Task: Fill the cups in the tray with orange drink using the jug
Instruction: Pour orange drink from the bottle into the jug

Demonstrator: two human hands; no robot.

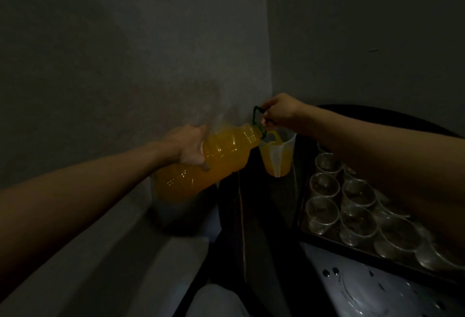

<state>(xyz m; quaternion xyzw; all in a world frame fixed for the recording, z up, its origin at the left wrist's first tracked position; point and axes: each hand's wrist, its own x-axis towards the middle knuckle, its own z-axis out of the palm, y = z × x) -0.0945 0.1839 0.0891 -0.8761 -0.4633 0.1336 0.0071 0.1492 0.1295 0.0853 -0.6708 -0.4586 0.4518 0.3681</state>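
Observation:
A large clear bottle of orange drink (208,163) lies tilted, its neck over a translucent jug (276,155). Orange drink runs from the neck into the jug, which is partly full. My left hand (191,148) grips the bottle's body from the left. My right hand (279,111) holds the green carry handle (256,115) at the bottle's neck. Several empty clear plastic cups (324,186) stand in rows in a dark tray (300,216) to the right of the jug. My right forearm hides some of the cups.
The scene is dim. A grey wall corner stands just behind the bottle and jug. A pale ledge (113,241) runs along the lower left. A dark round table edge (377,111) curves behind the tray. A white patterned surface (364,289) lies below the tray.

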